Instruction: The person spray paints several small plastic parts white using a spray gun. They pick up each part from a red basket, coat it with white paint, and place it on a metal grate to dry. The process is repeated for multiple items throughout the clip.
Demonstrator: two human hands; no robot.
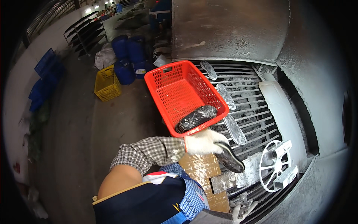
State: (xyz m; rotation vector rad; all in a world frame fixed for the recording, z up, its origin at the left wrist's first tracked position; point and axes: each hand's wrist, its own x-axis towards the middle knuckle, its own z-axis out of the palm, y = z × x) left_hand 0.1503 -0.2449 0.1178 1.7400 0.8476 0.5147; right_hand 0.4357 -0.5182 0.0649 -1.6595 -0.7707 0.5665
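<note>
While left hand (204, 143) grips black sole (229, 158), lower flat into red basket (184, 93) just above; right hand unseen.

A yellow crate (107, 83) stands on the grey concrete floor (74, 142) at far left, with blue drums (128, 56) just beyond it and a white sack (104, 58) beside them. Dark metal shelving racks (86, 35) stand farther back. Blue crates (46, 74) line the left wall. At near right, a white handwheel (276, 164) sits by the machine's pale, dusty housing (317, 74). Brown cardboard pieces (203, 168) lie near the middle.
</note>
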